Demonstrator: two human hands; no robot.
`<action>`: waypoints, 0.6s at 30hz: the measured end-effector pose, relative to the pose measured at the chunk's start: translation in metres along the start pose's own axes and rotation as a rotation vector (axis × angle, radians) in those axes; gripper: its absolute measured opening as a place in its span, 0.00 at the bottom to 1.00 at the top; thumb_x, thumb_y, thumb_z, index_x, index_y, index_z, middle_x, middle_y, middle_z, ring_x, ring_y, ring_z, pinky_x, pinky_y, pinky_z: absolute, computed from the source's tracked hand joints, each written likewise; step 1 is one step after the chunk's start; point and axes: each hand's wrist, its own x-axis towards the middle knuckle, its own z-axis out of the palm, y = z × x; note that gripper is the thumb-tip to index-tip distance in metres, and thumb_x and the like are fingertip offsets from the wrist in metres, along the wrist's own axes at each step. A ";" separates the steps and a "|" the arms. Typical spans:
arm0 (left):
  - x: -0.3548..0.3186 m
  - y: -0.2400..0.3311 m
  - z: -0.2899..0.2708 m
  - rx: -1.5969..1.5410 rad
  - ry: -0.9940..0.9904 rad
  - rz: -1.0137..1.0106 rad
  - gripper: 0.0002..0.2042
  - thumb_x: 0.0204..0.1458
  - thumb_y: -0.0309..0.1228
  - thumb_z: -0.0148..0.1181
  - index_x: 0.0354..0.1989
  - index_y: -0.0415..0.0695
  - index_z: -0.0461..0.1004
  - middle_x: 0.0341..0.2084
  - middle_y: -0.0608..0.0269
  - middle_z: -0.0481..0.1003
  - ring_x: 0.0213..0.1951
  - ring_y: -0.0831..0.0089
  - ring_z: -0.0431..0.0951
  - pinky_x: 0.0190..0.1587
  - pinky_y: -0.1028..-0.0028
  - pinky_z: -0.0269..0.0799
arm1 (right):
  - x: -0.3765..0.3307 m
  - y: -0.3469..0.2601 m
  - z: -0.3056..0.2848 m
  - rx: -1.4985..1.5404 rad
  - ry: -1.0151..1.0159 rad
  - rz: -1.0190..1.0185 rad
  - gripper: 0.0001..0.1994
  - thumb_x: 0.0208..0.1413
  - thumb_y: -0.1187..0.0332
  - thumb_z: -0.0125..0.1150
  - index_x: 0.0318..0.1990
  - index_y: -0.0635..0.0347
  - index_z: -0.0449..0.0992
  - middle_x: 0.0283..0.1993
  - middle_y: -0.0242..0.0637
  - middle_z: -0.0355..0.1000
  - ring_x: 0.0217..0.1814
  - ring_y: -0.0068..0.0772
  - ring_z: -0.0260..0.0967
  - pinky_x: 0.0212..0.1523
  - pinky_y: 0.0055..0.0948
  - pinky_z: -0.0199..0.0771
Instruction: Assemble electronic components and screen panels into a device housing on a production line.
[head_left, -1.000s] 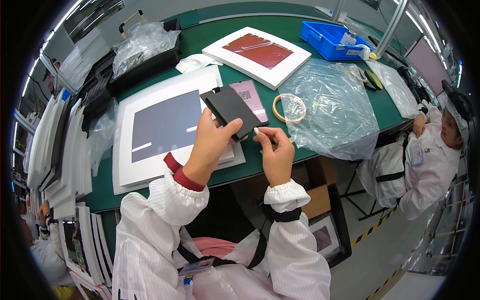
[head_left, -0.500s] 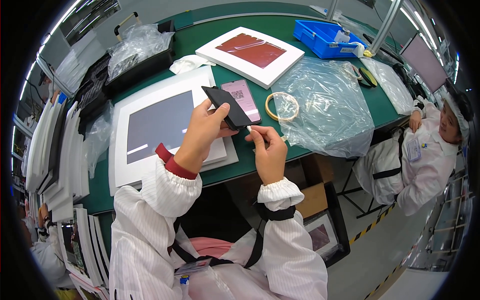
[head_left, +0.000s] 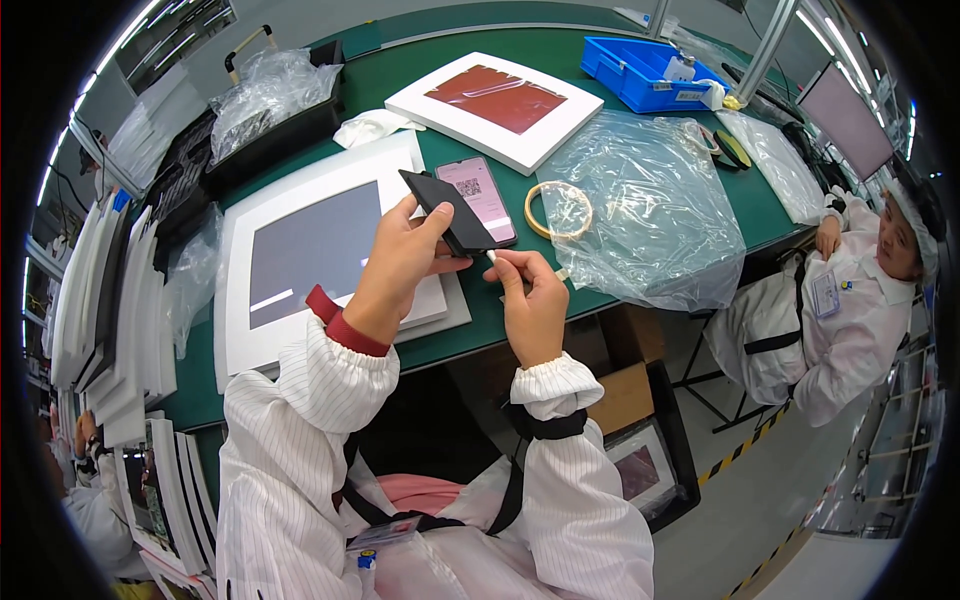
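L hand (head_left: 400,255) grips blk flat device (head_left: 447,212), R hand (head_left: 533,300) pinches sm white piece (head_left: 491,257) at device's near edge.

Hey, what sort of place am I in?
Likely a factory workshop: there's a green workbench, a white-smocked person nearby, and white panels stacked upright at the left.

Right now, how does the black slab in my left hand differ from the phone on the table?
The black slab is held tilted in your left hand, while the phone lies on the green table. The slab's visible face is plain black; the phone's is a pinkish screen with a square code. Both are flat and rectangular.
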 end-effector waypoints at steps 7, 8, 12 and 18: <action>-0.002 -0.003 -0.006 0.007 0.004 0.001 0.15 0.58 0.34 0.49 0.49 0.39 0.65 0.38 0.55 0.73 0.34 0.68 0.77 0.37 0.68 0.78 | -0.005 -0.003 0.005 0.011 0.004 -0.007 0.06 0.56 0.71 0.54 0.35 0.65 0.74 0.25 0.36 0.75 0.25 0.24 0.69 0.28 0.22 0.66; -0.002 -0.002 -0.007 0.017 -0.001 -0.003 0.15 0.58 0.34 0.49 0.49 0.39 0.65 0.38 0.55 0.73 0.34 0.68 0.77 0.37 0.68 0.78 | -0.006 -0.003 0.005 0.018 0.012 -0.011 0.06 0.55 0.71 0.54 0.35 0.65 0.74 0.25 0.36 0.74 0.25 0.24 0.70 0.28 0.22 0.66; -0.003 -0.002 -0.006 0.017 -0.038 0.031 0.15 0.57 0.33 0.50 0.48 0.37 0.64 0.37 0.54 0.74 0.34 0.67 0.77 0.38 0.69 0.77 | -0.004 0.000 0.006 0.040 0.050 -0.050 0.05 0.54 0.73 0.54 0.34 0.65 0.74 0.24 0.38 0.74 0.25 0.29 0.72 0.27 0.25 0.67; 0.002 -0.003 -0.008 0.065 -0.102 0.019 0.14 0.56 0.30 0.52 0.46 0.33 0.65 0.37 0.52 0.73 0.36 0.64 0.77 0.42 0.71 0.75 | 0.002 0.006 0.005 0.049 0.066 -0.075 0.06 0.53 0.71 0.54 0.31 0.64 0.74 0.23 0.37 0.73 0.24 0.30 0.71 0.26 0.24 0.66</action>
